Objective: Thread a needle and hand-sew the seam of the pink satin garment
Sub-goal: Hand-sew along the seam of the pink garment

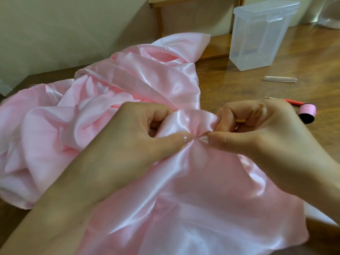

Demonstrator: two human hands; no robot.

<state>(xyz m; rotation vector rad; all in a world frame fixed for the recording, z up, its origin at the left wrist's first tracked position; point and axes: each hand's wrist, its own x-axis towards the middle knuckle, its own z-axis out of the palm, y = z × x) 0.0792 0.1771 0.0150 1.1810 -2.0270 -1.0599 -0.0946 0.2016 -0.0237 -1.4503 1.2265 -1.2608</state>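
Pink satin [193,181] lies heaped across the surface [239,85], with one fold bunched between both hands. The left hand [139,137] pinches the gather, thumb on top. The right hand [257,133] pinches just beside it, and each grip is closed tight on cloth. Possibly a needle sits under the right fingertips, but it's too small to tell. Best now: hold that fold taut and make small, even stitches, because satin slips.

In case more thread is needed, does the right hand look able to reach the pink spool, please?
Probably yes: the pink spool lies on the table close beside the right hand, with nothing blocking it. But that hand pinches the satin and would have to let go first.
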